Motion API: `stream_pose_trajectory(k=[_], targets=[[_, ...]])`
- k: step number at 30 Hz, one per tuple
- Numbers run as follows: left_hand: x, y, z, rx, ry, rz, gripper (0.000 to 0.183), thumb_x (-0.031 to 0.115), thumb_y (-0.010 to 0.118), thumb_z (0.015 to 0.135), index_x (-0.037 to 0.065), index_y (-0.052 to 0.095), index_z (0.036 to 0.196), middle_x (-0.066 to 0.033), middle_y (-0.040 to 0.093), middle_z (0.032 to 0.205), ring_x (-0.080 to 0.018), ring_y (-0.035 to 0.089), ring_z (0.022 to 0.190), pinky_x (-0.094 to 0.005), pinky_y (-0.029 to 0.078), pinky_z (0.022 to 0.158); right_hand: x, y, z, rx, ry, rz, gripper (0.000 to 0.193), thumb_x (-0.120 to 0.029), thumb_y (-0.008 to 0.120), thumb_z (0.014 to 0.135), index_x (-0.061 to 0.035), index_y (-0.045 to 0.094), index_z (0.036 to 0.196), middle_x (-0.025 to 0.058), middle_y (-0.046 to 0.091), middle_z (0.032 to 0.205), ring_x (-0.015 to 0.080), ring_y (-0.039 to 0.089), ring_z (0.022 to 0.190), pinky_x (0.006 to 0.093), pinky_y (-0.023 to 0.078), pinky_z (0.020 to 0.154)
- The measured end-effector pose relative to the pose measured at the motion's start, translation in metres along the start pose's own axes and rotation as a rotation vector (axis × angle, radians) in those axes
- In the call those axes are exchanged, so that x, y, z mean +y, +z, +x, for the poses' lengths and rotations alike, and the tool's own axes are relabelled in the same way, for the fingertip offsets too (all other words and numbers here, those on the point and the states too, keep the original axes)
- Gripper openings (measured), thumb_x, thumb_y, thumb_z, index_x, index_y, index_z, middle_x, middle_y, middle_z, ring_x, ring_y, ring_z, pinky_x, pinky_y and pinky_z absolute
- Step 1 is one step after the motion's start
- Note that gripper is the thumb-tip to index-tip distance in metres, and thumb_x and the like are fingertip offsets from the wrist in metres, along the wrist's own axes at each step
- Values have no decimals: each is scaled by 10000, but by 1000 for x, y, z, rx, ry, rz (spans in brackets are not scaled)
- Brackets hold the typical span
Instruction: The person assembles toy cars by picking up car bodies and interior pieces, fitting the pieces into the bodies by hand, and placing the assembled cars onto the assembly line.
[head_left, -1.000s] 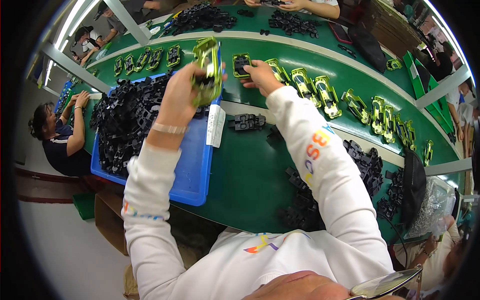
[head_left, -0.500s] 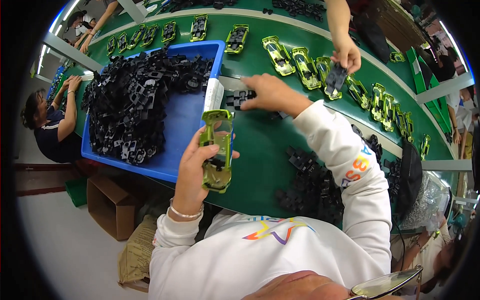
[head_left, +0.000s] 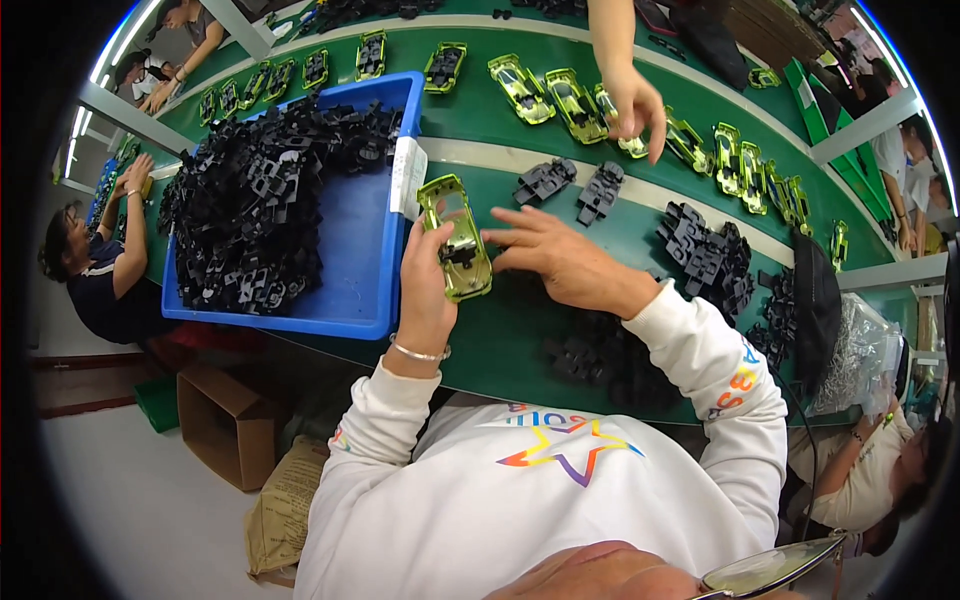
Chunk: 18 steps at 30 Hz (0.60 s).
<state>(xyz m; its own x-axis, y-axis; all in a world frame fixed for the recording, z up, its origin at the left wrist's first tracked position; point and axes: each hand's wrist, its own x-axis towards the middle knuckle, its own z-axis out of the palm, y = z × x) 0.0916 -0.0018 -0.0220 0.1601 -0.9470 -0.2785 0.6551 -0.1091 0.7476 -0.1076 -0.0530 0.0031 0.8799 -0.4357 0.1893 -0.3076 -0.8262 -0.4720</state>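
My left hand [head_left: 428,285] is closed around a green toy car body shell [head_left: 462,245], held up over the bench just right of the blue bin. Close beside the shell's right edge is my right hand [head_left: 570,258], its fingers stretched apart and nothing visible in them. Beyond that hand, two black plastic car chassis parts, one [head_left: 545,181] left of the other [head_left: 600,192], lie on the green bench. A loose pile of black parts [head_left: 590,350] sits under and nearer than my right forearm, partly hidden by it.
The blue bin [head_left: 360,325] at left holds a heap of black parts [head_left: 250,210]. Green car shells [head_left: 575,105] line the far lane, where another person's hand [head_left: 635,110] reaches in. More black parts [head_left: 710,255] lie at right, beside a black bag [head_left: 815,310].
My right hand has left the black part by the bin and come back near the shell. The shell has moved up and right. The other person's hand no longer shows a black part.
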Motion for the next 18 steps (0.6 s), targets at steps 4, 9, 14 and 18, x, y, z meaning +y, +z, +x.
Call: stream_pose_trajectory(k=[4, 9, 14, 18], targets=[[-11, 3, 10, 26, 34, 24, 366, 127, 460, 964, 22, 458, 1315, -109, 613, 1130, -243, 670, 946, -344, 550, 801, -38, 3, -10, 235, 448, -34, 376, -146, 720, 806, -65, 612, 1156, 142, 575, 1183, 339, 546, 1103, 437, 452, 950], [-14, 1, 25, -6, 59, 57, 354, 157, 450, 984, 31, 444, 1314, -118, 603, 1151, -267, 679, 950, -356, 559, 777, -40, 15, -14, 173, 503, -102, 490, -186, 746, 811, -33, 552, 1235, 159, 554, 1157, 344, 560, 1046, 417, 481, 874], [-20, 0, 31, -12, 4, 20, 432, 331, 346, 1057, 52, 435, 1375, -156, 633, 1163, -330, 677, 989, -387, 561, 796, -29, 7, -30, 271, 504, -32, 534, -83, 708, 808, 4, 514, 1297, 169, 560, 1243, 354, 557, 1132, 421, 484, 939], [-22, 5, 29, -59, -10, -13, 458, 424, 341, 1055, 76, 448, 1333, -119, 630, 1131, -260, 692, 905, -333, 555, 762, -38, -25, -32, 426, 508, 200, 448, -105, 714, 834, -4, 584, 1251, 170, 599, 1202, 348, 593, 1082, 398, 495, 906]])
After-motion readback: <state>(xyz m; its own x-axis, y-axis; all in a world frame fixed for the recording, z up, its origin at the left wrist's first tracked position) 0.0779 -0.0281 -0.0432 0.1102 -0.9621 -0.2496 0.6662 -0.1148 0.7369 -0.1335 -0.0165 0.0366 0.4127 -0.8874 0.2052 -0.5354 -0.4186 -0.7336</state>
